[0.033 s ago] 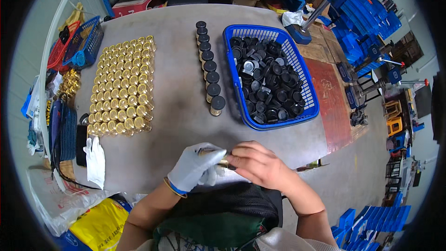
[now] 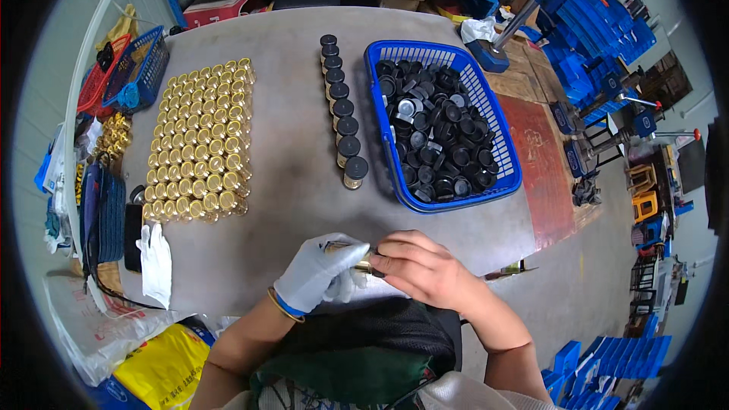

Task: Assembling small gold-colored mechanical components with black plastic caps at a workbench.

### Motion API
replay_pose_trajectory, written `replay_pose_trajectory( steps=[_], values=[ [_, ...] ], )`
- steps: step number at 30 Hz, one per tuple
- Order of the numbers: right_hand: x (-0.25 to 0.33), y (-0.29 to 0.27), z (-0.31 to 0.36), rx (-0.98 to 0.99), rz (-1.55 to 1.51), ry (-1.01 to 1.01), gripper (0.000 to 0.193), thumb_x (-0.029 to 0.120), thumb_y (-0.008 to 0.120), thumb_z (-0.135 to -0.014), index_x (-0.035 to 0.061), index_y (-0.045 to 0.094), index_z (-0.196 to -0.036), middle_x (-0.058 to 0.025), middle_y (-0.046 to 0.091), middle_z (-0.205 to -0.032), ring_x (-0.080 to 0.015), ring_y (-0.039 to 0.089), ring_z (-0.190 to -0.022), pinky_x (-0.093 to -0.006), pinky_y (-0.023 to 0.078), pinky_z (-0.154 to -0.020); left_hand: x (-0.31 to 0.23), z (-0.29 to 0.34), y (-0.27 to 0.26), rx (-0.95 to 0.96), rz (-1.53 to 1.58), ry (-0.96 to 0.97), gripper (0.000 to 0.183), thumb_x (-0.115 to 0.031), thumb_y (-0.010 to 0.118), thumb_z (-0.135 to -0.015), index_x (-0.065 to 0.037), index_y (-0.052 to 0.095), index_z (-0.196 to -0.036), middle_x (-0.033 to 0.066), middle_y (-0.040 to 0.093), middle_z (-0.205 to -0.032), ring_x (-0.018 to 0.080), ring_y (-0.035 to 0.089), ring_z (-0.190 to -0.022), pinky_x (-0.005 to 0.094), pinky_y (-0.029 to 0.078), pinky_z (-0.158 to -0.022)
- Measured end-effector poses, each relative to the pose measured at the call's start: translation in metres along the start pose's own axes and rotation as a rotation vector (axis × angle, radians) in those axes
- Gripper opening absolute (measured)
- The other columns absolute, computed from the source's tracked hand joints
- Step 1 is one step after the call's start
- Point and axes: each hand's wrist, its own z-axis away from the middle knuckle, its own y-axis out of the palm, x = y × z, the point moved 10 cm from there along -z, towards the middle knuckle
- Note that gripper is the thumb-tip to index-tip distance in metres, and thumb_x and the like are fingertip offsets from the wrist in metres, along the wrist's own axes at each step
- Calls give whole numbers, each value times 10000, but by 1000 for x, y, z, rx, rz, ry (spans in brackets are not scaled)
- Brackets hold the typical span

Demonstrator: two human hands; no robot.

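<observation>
My open lane: grey tabletop (image 2: 285,129), between gold-topped jars (image 2: 201,144) and black-capped row (image 2: 344,108). My obstacles: blue basket (image 2: 463,203), standing just right of that row; white glove (image 2: 156,266), lying near left.

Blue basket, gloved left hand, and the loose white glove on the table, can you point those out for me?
Blue basket (image 2: 497,112), head view: on its right-hand rim.
Gloved left hand (image 2: 310,272), head view: on the middle of the hand.
Loose white glove (image 2: 156,267), head view: near its middle.
</observation>
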Motion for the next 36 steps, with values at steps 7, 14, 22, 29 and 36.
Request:
replay_pose_trajectory(
  steps=[7,14,22,29,36],
  values=[
    [-61,30,39,174,-324,632,269,261,704,-805,12,638,-880,-140,628,-777,-317,617,-728,-373,483,-634,-36,18,20,-62,-383,432,263,-96,707,-813,-26,607,-1046,52,660,-770,89,612,-570,210,450,-464],
    [-66,34,35,327,-420,731,293,287,588,-903,11,620,-810,-178,602,-689,-355,602,-677,-418,480,-654,-56,42,38,-114,-688,837,359,-118,791,-729,-31,607,-1024,49,666,-825,126,649,-709,268,533,-646],
    [-161,-14,8,224,480,520,280,221,706,-767,13,654,-946,-180,661,-874,-342,629,-815,-410,509,-739,-67,37,39,-207,-946,927,524,-84,817,-672,-29,563,-1127,81,642,-989,136,621,-900,295,500,-835],
    [-190,2,23,306,370,712,406,295,721,-745,4,610,-1005,-240,650,-789,-404,640,-792,-457,511,-759,-37,8,-7,-232,-65,408,381,-46,718,-793,-43,526,-1123,53,592,-904,104,582,-651,231,510,-579],
    [-191,13,21,419,335,664,374,252,703,-751,-2,592,-1002,-246,648,-813,-398,640,-809,-444,515,-764,-26,-5,-11,-143,263,442,202,-5,660,-836,-57,507,-957,95,583,-950,159,603,-652,275,554,-567]
  ],
)
